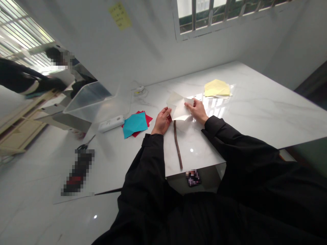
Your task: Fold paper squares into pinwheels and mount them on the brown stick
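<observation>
A cream sheet of paper (181, 109) with creases is held up over the table between my two hands. My left hand (162, 121) grips its left edge, fingers closed around it. At the right edge, my right hand (197, 110) pinches the sheet between thumb and fingers. Below the paper, a thin brown stick (177, 146) lies on the white marbled table, pointing toward me; its far end is hidden behind the sheet. Left of my left hand sits a blue sheet of paper (135, 124) on top of red paper (149, 119).
Yellow paper (217, 87) lies stacked at the back right. On the left are a white power strip (111, 124), scissors (85, 144), a blurred black item (78, 173) and a clear plastic bin (89, 102). Other people are at the far left. A wall borders the table's back.
</observation>
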`<act>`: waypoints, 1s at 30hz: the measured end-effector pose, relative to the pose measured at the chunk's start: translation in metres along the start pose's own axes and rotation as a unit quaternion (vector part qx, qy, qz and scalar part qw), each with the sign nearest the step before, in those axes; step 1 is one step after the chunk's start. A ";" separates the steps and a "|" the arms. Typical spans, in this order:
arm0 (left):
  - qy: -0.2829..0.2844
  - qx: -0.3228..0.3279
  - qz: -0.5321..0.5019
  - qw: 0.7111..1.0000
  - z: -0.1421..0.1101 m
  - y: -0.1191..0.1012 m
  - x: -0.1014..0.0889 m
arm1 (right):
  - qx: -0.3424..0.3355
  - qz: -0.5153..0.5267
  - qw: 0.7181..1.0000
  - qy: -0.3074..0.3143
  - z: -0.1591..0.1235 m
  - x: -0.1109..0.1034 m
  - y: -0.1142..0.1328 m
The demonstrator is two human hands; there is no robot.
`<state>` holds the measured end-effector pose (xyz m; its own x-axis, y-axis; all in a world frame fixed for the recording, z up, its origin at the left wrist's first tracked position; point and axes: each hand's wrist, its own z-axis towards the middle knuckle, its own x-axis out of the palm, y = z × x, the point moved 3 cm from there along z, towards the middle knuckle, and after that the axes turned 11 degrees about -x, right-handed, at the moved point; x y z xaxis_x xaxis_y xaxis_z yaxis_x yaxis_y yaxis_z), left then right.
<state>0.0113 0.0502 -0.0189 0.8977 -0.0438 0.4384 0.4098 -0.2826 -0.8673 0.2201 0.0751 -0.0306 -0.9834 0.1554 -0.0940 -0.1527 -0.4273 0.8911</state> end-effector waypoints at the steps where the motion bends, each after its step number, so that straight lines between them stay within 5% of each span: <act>1: -0.002 -0.001 0.000 1.000 0.000 0.000 0.000 | 0.002 -0.001 1.000 0.000 0.000 0.000 0.001; 30: 0.008 -0.002 -0.003 1.000 0.000 0.000 0.000 | 0.002 -0.015 1.000 0.006 0.001 0.001 0.002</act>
<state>0.0112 0.0499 -0.0186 0.8925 -0.0571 0.4475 0.4145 -0.2877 -0.8634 0.2192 0.0756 -0.0282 -0.9795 0.1567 -0.1262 -0.1816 -0.4184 0.8899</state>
